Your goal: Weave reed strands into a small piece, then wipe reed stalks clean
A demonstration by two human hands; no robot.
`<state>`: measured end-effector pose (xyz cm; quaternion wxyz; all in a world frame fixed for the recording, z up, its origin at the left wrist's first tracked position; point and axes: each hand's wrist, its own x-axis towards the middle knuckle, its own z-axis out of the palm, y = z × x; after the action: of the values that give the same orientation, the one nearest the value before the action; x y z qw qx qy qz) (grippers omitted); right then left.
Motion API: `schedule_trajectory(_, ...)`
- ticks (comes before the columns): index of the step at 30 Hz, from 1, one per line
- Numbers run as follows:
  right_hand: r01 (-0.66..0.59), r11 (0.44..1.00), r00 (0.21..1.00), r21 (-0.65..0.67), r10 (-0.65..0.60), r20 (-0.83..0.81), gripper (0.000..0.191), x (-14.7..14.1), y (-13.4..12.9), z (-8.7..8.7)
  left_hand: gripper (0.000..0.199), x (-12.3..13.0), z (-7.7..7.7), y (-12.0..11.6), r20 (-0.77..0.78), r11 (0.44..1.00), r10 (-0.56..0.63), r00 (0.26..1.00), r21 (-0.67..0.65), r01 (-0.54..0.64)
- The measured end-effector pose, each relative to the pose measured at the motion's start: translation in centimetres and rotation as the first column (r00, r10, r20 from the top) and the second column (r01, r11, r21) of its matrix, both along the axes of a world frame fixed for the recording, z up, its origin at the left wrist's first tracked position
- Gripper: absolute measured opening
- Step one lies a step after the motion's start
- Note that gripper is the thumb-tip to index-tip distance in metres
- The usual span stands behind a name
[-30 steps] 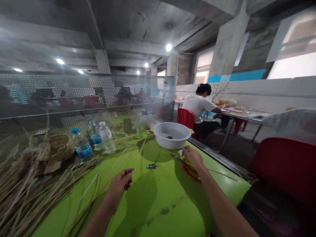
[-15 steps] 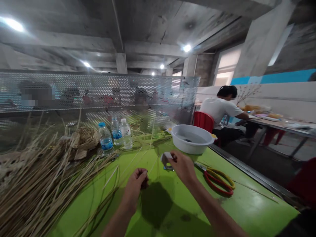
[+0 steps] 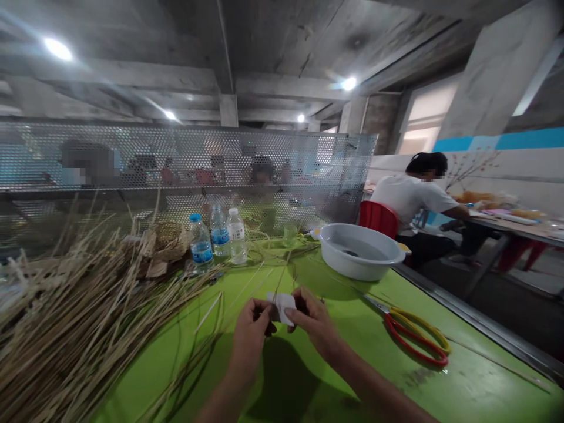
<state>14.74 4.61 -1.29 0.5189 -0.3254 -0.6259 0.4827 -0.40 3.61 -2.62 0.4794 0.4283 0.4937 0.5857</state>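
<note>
A small white piece (image 3: pixel 282 306), like folded paper or cloth, is between my two hands above the green table (image 3: pixel 348 346). My right hand (image 3: pixel 314 317) pinches its right side, thumb on top. The fingers of my left hand (image 3: pixel 255 322) are closed at its left edge, where a thin strip (image 3: pixel 280 276) rises from the fingertips. How the strip and the white piece meet is too small to tell. Scissors (image 3: pixel 409 332) with red and yellow handles lie to the right of my right hand.
A white basin (image 3: pixel 361 267) with water stands behind the scissors. Three plastic bottles (image 3: pixel 201 249) and a woven basket (image 3: pixel 170 241) are at the back left, beside a large heap of dry strips (image 3: pixel 88 317). A person (image 3: pixel 409 194) sits at another table.
My right hand has brought the white piece left and nearer, up to my left hand, and now both hands are together at it. The view has shifted slightly to the left.
</note>
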Motion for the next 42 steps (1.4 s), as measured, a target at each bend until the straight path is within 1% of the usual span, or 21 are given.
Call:
schedule_trajectory(1,-0.074,0.996,0.995,-0.046,0.071,-0.068,0.023,0.1,0.0,0.1,0.032,-0.1,0.1,0.0,-0.001,1.000,0.010,1.000,-0.004,-0.010)
schedule_trajectory(2,-0.126,0.988,0.986,-0.084,0.116,-0.118,0.028,0.2,0.1,0.2,0.032,-0.1,0.2,-0.1,-0.003,1.000,0.022,1.000,-0.003,-0.022)
schedule_trajectory(3,-0.153,0.981,0.980,-0.115,0.135,-0.148,0.033,0.3,0.2,0.2,0.032,0.0,0.3,-0.2,-0.007,0.999,0.032,0.999,-0.002,-0.032)
schedule_trajectory(5,-0.156,0.975,0.980,-0.160,0.132,-0.152,0.033,0.3,0.6,0.1,0.031,0.1,0.3,-0.3,-0.025,0.999,0.044,0.999,0.000,-0.044)
schedule_trajectory(9,-0.133,0.976,0.991,-0.174,0.126,-0.048,0.031,-0.2,1.2,-1.1,0.025,0.6,-0.1,-0.3,-0.110,0.998,0.053,0.993,-0.028,-0.056)
schedule_trajectory(12,-0.067,0.982,0.997,-0.176,0.062,-0.037,0.030,-0.4,1.4,-1.7,0.021,1.0,-0.5,-0.5,-0.192,0.996,0.061,0.979,-0.049,-0.072)
schedule_trajectory(15,0.025,0.980,0.995,-0.196,-0.044,-0.092,0.027,-0.2,1.5,-1.3,0.022,1.5,-0.4,-0.9,-0.247,0.996,0.050,0.968,-0.055,-0.066)
schedule_trajectory(16,0.048,0.977,0.992,-0.210,-0.072,-0.108,0.027,0.0,1.6,-1.1,0.024,1.7,-0.3,-1.1,-0.244,0.998,0.023,0.970,-0.056,-0.038)
schedule_trajectory(19,0.097,0.964,0.979,-0.246,-0.137,-0.154,0.028,0.7,1.9,-0.4,0.033,2.5,0.2,-1.7,-0.201,0.992,-0.107,0.974,-0.090,0.091)
schedule_trajectory(20,0.115,0.960,0.972,-0.254,-0.162,-0.172,0.029,0.8,2.0,-0.3,0.034,2.6,0.3,-1.8,-0.192,0.988,-0.130,0.973,-0.107,0.111)
schedule_trajectory(22,0.160,0.952,0.957,-0.262,-0.215,-0.194,0.030,0.8,2.0,-0.4,0.032,2.8,0.3,-2.0,-0.203,0.986,-0.134,0.970,-0.124,0.111)
schedule_trajectory(24,0.150,0.951,0.964,-0.270,-0.201,-0.173,0.031,0.4,1.8,-0.7,0.028,2.8,0.1,-2.1,-0.216,0.990,-0.102,0.971,-0.119,0.077)
schedule_trajectory(27,0.046,0.959,0.990,-0.280,-0.082,-0.118,0.031,-0.2,1.6,-1.2,0.024,2.8,-0.1,-2.0,-0.217,0.993,-0.056,0.975,-0.118,0.030)
schedule_trajectory(29,0.026,0.958,0.993,-0.285,-0.057,-0.102,0.031,-0.1,1.7,-1.1,0.022,2.8,0.0,-1.9,-0.211,0.992,-0.059,0.976,-0.123,0.033)
schedule_trajectory(30,0.051,0.957,0.992,-0.287,-0.083,-0.099,0.031,0.2,1.9,-1.0,0.021,3.0,0.1,-1.9,-0.209,0.992,-0.069,0.976,-0.119,0.045)
schedule_trajectory(33,0.168,0.943,0.969,-0.286,-0.211,-0.127,0.033,1.2,2.7,-0.4,0.020,3.3,0.4,-2.1,-0.194,0.992,-0.099,0.976,-0.097,0.082)
schedule_trajectory(35,0.209,0.936,0.955,-0.284,-0.258,-0.147,0.033,1.5,2.8,-0.4,0.022,3.2,0.4,-2.1,-0.191,0.991,-0.103,0.976,-0.109,0.083)
schedule_trajectory(36,0.196,0.939,0.960,-0.282,-0.242,-0.139,0.034,1.4,2.7,-0.5,0.023,3.1,0.4,-2.1,-0.190,0.990,-0.097,0.977,-0.119,0.075)
schedule_trajectory(40,0.034,0.957,0.997,-0.289,-0.051,-0.052,0.035,0.5,2.3,-1.1,0.027,2.5,0.5,-2.0,-0.177,0.991,-0.063,0.982,-0.128,0.040)
schedule_trajectory(41,0.030,0.956,0.998,-0.291,-0.044,-0.041,0.035,0.5,2.4,-1.1,0.028,2.5,0.5,-2.0,-0.175,0.991,-0.069,0.982,-0.124,0.048)
schedule_trajectory(42,0.059,0.955,0.997,-0.290,-0.073,-0.038,0.035,0.6,2.5,-1.1,0.028,2.6,0.6,-2.0,-0.176,0.991,-0.080,0.981,-0.117,0.060)
